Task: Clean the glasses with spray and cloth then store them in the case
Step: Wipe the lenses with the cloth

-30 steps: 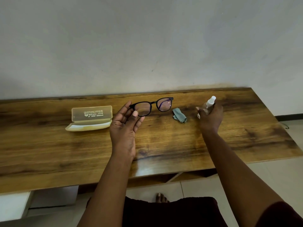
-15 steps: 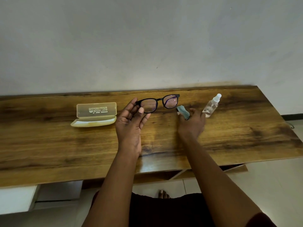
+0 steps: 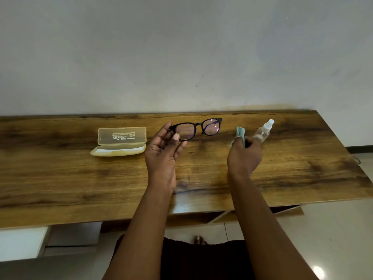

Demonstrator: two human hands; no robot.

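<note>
- Above a wooden table set against a pale wall, a person's left hand holds a pair of black-framed glasses clear of the surface, thumb and fingers pinching the frame's left end.
- Lifted and level, the glasses run with their long axis left to right, roughly parallel to the table's far edge, the right lens tilted slightly higher; the lenses face the camera.
- To the right, the right hand grips a small blue-green cloth, fingers curled round it, a fold of fabric standing up above the knuckles.
- Just beside that hand, a clear spray bottle lies tilted on the table, its white nozzle pointing up and away to the right; whether it touches the hand cannot be told.
- Left of the glasses, well apart from them, the translucent yellow case sits open on the table, lid raised toward the wall, its long axis also left to right.
- Below the table edge, bare toes show on a tiled floor.
</note>
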